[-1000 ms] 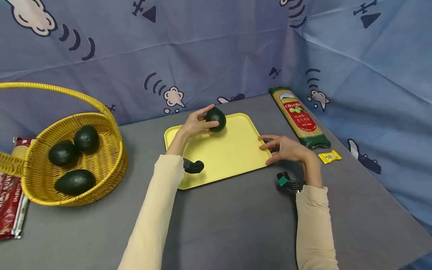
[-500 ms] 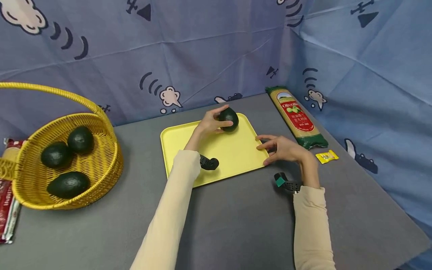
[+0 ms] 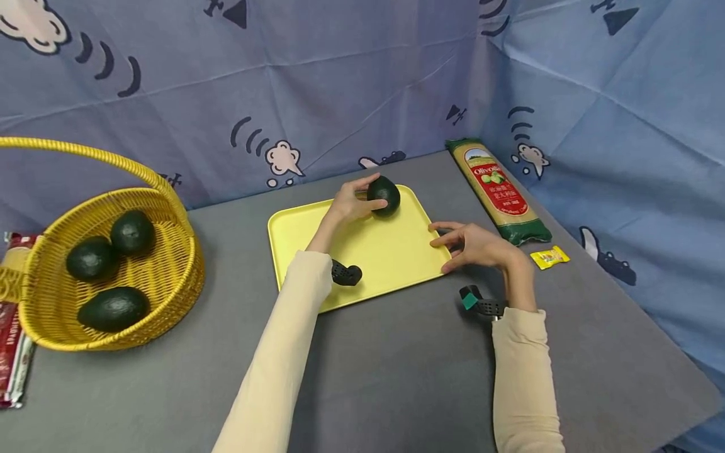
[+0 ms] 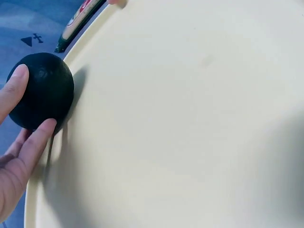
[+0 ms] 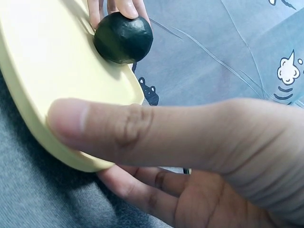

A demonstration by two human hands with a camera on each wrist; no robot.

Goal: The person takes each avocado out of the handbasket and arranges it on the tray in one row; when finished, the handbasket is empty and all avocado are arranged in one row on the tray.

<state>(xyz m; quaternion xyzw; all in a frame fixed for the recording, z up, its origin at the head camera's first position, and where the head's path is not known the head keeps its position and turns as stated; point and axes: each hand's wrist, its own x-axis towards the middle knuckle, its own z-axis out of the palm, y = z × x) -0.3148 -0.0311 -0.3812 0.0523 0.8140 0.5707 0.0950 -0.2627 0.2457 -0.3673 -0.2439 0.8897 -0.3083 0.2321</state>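
Observation:
My left hand (image 3: 350, 202) grips a dark green avocado (image 3: 384, 196) at the far right part of a yellow tray (image 3: 391, 261). In the left wrist view, thumb and fingers hold the avocado (image 4: 45, 90) from two sides, close over the tray's rim, with its shadow beside it. My right hand (image 3: 478, 245) holds the tray's right edge near the front corner. The right wrist view shows the thumb over the rim of the tray (image 5: 42, 61) and fingers beneath it.
A yellow wicker basket (image 3: 195, 277) with three avocados stands at the left, partly over red spaghetti packs (image 3: 11, 352). On the right lie an Olivoilà pasta pack (image 3: 501, 192) and a small yellow packet (image 3: 549, 257). A blue printed cloth (image 3: 340, 75) hangs behind the grey table.
My left hand has carried the avocado to the right over the tray, mostly in the first half second. My right hand stays on the tray's edge. The head view has shifted slightly.

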